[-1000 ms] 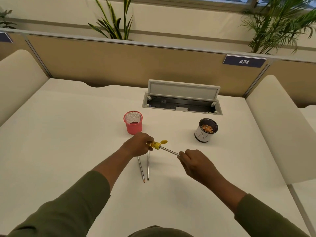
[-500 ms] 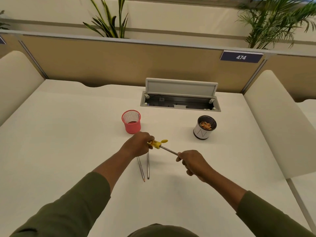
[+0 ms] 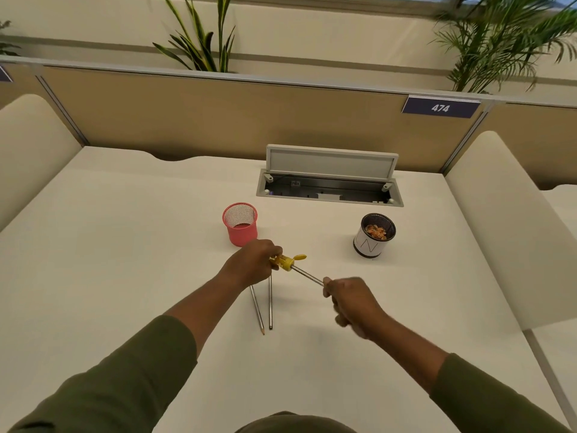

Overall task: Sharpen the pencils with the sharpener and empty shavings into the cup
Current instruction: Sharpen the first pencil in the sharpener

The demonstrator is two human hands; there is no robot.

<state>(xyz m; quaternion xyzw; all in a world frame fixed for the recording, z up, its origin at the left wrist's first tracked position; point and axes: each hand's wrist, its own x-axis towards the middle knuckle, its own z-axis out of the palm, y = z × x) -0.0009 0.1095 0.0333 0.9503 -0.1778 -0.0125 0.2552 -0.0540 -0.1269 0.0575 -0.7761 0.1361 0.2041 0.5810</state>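
A pencil (image 3: 307,275), gripped in the closed right hand (image 3: 351,303), has been twisted further inside the yellow sharpener (image 3: 283,261) clenched by the left hand (image 3: 251,265) mid-desk; sharpening continues.

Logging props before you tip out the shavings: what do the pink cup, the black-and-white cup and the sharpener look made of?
Pink cup: looks like painted wire mesh, since a fine grid shows on its inner wall.
Black-and-white cup: dark rim, matte white band like paper or card; the body material is unclear.
Sharpener: glossy yellow, probably moulded plastic, held in the left hand.
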